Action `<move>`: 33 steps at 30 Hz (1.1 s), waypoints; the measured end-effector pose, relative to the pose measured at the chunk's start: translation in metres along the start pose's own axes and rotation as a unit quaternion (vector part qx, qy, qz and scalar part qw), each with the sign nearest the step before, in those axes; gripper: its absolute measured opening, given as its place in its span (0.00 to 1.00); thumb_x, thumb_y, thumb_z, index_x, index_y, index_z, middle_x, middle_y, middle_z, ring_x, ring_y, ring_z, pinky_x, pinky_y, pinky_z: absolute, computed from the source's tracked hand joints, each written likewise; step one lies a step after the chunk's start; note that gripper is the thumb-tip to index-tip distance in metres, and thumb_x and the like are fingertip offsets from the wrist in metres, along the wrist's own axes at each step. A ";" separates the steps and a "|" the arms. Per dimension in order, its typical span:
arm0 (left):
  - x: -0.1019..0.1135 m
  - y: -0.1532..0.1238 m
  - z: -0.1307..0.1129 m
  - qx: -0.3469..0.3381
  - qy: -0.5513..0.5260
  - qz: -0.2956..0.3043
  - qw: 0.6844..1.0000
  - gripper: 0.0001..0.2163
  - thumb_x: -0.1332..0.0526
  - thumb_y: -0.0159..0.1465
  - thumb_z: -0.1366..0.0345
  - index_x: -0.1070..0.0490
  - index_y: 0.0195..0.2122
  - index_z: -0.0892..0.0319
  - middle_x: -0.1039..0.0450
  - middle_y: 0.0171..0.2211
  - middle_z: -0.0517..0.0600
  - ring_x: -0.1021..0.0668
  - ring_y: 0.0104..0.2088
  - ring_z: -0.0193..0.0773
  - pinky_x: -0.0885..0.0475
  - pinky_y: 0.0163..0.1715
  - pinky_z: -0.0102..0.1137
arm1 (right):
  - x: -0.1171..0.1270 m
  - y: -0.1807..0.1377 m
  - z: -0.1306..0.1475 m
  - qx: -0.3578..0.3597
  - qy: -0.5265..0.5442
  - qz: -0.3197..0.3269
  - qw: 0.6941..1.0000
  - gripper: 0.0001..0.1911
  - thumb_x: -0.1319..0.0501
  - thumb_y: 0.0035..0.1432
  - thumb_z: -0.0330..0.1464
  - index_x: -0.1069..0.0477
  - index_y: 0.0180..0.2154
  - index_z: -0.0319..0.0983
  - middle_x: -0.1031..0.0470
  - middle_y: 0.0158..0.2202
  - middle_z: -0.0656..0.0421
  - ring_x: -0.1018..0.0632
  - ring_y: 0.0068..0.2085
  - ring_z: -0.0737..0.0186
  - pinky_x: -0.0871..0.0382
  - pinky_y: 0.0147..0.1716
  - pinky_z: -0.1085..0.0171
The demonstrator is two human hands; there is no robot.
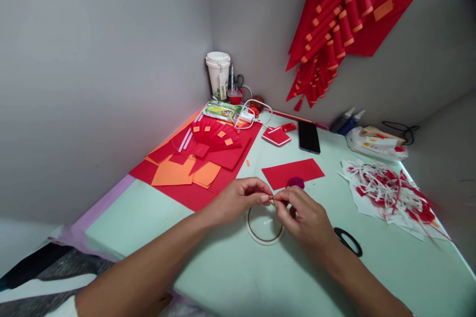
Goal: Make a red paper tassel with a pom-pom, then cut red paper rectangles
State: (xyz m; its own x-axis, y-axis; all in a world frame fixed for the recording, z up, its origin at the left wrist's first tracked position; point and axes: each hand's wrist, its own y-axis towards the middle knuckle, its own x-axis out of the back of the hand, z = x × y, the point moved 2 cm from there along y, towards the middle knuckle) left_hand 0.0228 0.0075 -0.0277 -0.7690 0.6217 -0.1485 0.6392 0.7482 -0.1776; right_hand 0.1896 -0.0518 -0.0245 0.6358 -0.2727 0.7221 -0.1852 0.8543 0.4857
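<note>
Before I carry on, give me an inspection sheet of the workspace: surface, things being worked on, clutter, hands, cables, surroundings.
Surface: pale green tabletop; red sheet at the left with orange pieces on it.
Work things: small red piece at the fingertips; pale ring, perhaps tape, on the table below; red strip beyond.
Clutter: scrap pile at the right; phone and lidded cup at the back.
Hands: left hand pinches the small red piece; right hand meets it, grip unclear.
Cables: white cable looped near the back corner; black cord at the far right.
Surroundings: grey walls; red paper decoration on one.
</note>
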 end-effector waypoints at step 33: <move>0.000 -0.001 0.001 0.009 -0.006 -0.003 1.000 0.09 0.36 0.60 0.59 0.27 0.35 0.61 0.28 0.28 0.47 0.28 0.31 0.31 0.36 0.35 0.27 | 0.054 -0.027 -0.034 -0.101 -0.090 0.104 0.985 0.20 0.42 0.61 0.40 0.35 0.52 0.41 0.28 0.44 0.51 0.24 0.33 0.58 0.28 0.29 0.60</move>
State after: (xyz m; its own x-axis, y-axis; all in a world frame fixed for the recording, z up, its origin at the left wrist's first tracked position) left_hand 0.0226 0.0067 -0.0287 -0.7726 0.6146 -0.1588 0.6348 0.7472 -0.1965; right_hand 0.2542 -0.0744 -0.0151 0.4541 -0.1415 0.8796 -0.1328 0.9655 0.2239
